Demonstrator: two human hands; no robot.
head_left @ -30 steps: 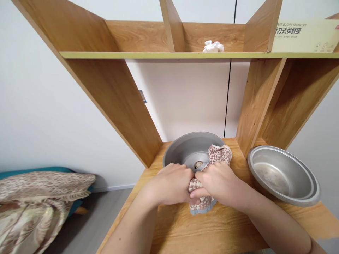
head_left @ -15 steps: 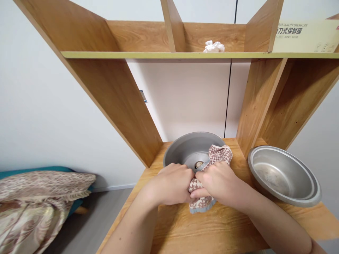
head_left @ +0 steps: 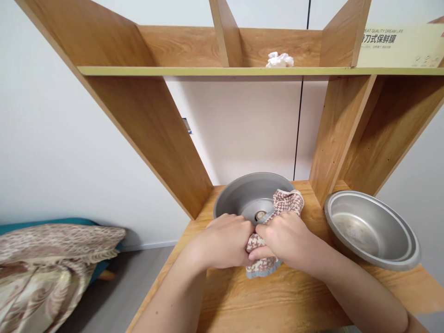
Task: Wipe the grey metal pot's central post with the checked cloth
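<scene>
My right hand (head_left: 282, 236) is closed around a brown-and-cream houndstooth cloth (head_left: 287, 201) with a grey-blue border. Part of the cloth rises past the knuckles over the right side of a grey round pot (head_left: 236, 196); the rest hangs below the hand, over the near side. Against it, my left hand (head_left: 231, 239) is curled shut at the pot's near rim, its knuckles touching my right hand. The cloth runs in at this hand's edge, though its fingertips are hidden. A small round metal disc (head_left: 260, 216) shows in the pot's bottom.
A silver metal bowl (head_left: 371, 231) with a wide rim rests on the wooden desk (head_left: 274, 303) to the right. Above, a shelf (head_left: 194, 71) carries crumpled white tissue (head_left: 279, 60) and a cling-film box (head_left: 402, 46). Patterned fabric (head_left: 45, 273) lies at the lower left.
The cloth's lower end has shifted very slightly to the left. Both hands keep the same grip and place.
</scene>
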